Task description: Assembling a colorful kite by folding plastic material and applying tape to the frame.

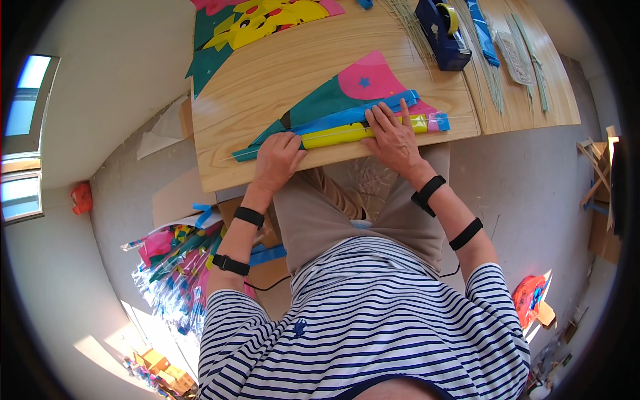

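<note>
A folded kite [320,103] of thin green, pink, blue and yellow sheet lies along the table's near edge. A thin pale rod runs lengthwise over its rolled yellow strip [330,137], with a blue band [333,117] behind. At the kite's narrow left end, my left hand [279,159] is closed, its fingers bunched together on the near edge. My right hand [393,137] rests on the blue band and yellow strip toward the right end, fingers outstretched and somewhat apart. The sheet under both hands is hidden.
On the wooden table [267,73] stand a dark blue tape dispenser [443,37], thin rods [410,27], a blue strip [483,33] and a clear plastic tray [513,57]. Another printed sheet [260,23] lies far left. Plastic-wrapped colourful pieces [177,273] fill the floor at left.
</note>
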The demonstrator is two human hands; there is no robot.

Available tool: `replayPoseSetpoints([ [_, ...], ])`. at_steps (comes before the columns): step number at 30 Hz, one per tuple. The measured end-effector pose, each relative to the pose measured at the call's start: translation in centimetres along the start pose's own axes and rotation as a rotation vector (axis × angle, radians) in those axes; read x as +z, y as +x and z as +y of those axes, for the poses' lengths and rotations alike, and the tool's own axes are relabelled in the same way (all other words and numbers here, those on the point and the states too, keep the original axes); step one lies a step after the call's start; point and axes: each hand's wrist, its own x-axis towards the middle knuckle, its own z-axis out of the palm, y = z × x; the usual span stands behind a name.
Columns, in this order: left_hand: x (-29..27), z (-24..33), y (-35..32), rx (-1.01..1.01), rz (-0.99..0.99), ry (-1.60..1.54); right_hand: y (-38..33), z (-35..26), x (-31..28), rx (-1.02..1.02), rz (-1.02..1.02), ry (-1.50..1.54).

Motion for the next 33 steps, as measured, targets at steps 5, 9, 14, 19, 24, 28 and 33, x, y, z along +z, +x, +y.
replayPoseSetpoints([
  [5, 1.1, -0.9, -0.6, -0.025, 0.038, -0.015, 0.3, 0.0, -0.4, -0.016, 0.026, 0.048],
  [9, 0.7, -1.5, 0.7, -0.057, 0.013, -0.074, 1.0, 0.7, -0.6, -0.002, 0.042, 0.018],
  [14, 1.2, -3.0, 2.3, -0.173, -0.056, -0.095, 3.4, 1.4, -1.4, 0.076, -0.010, 0.094],
  [19, 1.7, -3.5, 3.7, -0.304, -0.198, -0.098, 5.6, 2.3, -0.6, 0.155, -0.054, 0.080],
  [24, 2.0, -3.4, 4.4, -0.360, -0.214, -0.102, 6.5, 2.7, 0.7, 0.180, -0.074, 0.030],
  [28, 2.1, -3.6, 4.8, -0.395, -0.270, -0.042, 7.2, 2.8, 1.1, 0.202, -0.146, 0.011],
  [33, 1.2, -2.3, 5.3, -0.417, -0.313, 0.143, 7.7, 3.0, 1.3, 0.208, -0.208, -0.006],
])
